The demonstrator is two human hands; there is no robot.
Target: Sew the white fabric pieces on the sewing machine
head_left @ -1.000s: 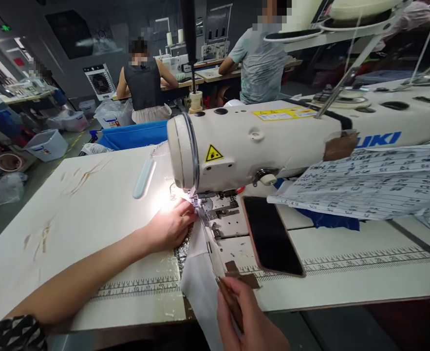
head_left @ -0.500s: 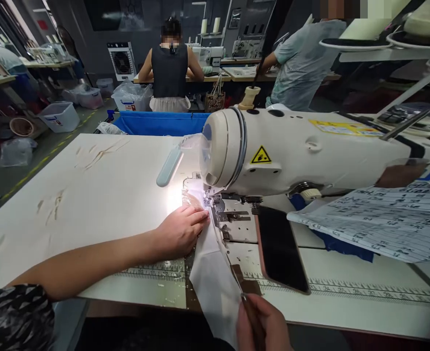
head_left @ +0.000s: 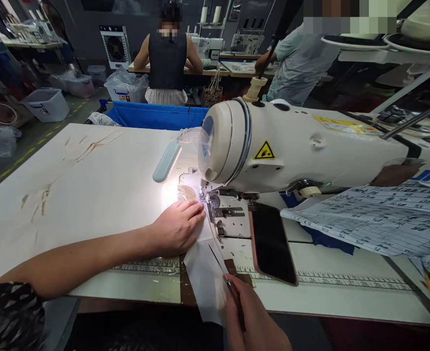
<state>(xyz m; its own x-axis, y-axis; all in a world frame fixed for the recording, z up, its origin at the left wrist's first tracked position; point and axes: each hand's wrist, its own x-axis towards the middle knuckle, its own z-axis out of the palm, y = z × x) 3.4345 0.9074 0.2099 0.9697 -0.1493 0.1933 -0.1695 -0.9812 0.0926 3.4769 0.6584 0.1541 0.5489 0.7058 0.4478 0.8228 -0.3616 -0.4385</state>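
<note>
My left hand (head_left: 178, 224) lies on the white fabric (head_left: 205, 278), fingers flat beside the presser foot (head_left: 202, 196) of a sewing machine (head_left: 273, 141). The fabric runs from under the machine head toward me and hangs over the table's front edge. My right hand (head_left: 251, 312) is closed around the dark handle of an awl (head_left: 233, 287). The awl's thin metal shaft points up and left over the fabric. The needle is too small to make out in the bright lamp light.
A phone (head_left: 273, 243) lies right of the needle plate, near printed paper sheets (head_left: 375, 219). A pale blue-green handled tool (head_left: 166, 161) lies left of the machine head. Thread scraps (head_left: 94, 146) dot the white table (head_left: 101, 195). A blue cloth bin (head_left: 156, 115) stands behind; two people sit beyond.
My right hand has shifted slightly left, and the awl tip has come away from the fabric's right edge to lie over the fabric. My left hand stays by the presser foot. The view has shifted slightly.
</note>
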